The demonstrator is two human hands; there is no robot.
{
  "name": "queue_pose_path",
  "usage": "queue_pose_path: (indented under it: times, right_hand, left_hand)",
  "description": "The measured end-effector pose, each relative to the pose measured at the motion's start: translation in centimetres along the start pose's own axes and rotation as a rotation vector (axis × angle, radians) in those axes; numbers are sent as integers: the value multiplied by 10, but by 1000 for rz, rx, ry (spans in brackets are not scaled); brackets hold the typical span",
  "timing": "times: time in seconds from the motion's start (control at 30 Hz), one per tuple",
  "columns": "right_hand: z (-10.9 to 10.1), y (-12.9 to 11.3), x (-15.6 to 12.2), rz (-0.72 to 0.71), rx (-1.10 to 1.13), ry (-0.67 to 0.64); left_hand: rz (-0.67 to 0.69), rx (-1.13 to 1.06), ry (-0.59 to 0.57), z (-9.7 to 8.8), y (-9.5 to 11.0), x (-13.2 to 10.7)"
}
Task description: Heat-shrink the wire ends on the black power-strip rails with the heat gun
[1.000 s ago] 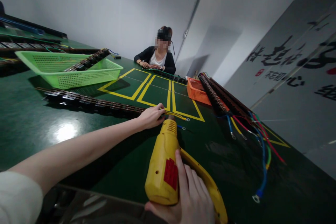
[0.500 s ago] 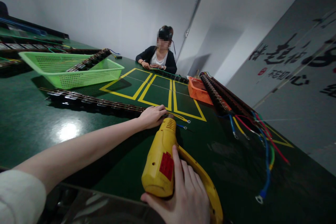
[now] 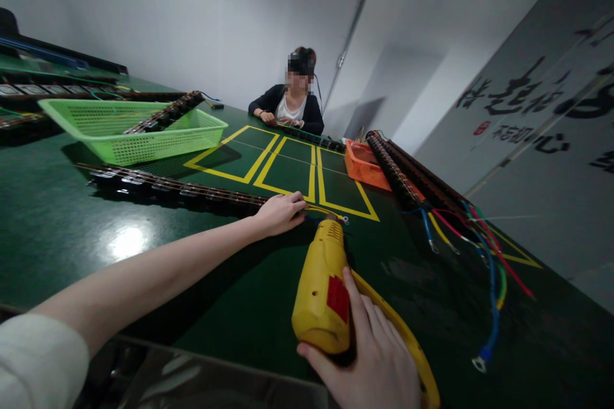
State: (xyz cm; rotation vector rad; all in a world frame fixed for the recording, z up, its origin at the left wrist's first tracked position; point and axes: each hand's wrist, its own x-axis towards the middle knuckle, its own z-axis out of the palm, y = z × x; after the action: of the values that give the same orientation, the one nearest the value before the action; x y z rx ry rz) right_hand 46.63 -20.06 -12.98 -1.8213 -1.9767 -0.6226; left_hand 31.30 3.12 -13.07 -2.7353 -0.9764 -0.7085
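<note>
My right hand [image 3: 371, 348] is wrapped around a yellow heat gun [image 3: 316, 294] with a red label on its side. The gun's nozzle points away from me, close to the ring-terminal end of a yellow wire [image 3: 326, 210]. My left hand [image 3: 283, 213] reaches across with its fingers closed on the wires at the right end of a long dark strip assembly [image 3: 177, 192]. That assembly lies on the green table [image 3: 230, 307], with copper-coloured rods along it. The heat gun hides most of the blue wire beside the yellow one.
Left stands a green basket [image 3: 163, 147] with another strip in it. An orange basket [image 3: 367, 166] and stacked strips [image 3: 412, 169] with loose coloured wires [image 3: 492, 307] lie right. Across the table a person [image 3: 292, 102] handles another strip. Yellow tape outlines [image 3: 288, 166] mark the tabletop.
My right hand has moved the heat gun to the right, so its nozzle is now nearer the wire tips. My left hand stays at the strip's end.
</note>
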Motion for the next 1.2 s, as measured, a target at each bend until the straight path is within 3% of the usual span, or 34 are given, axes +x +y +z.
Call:
queue_pose_path:
  times: [0.2,0.47,0.63,0.97,1.2]
  right_hand:
    - [-4,21,-6,-39,-77,56]
    - [-1,23,-9,-62,-108,101]
    - [2,13,-8,-50,-106,122]
    - [4,-32,5,-105,28,111]
    - [3,-35,6,-94,43,105]
  left_hand:
    - [-7,-13,4,3,-1,0]
    - [10,15,-16,2,0,0]
    - [29,42,-29,2,2,1]
    - [1,10,-60,0,4,3]
    - [15,33,-55,0,2,2]
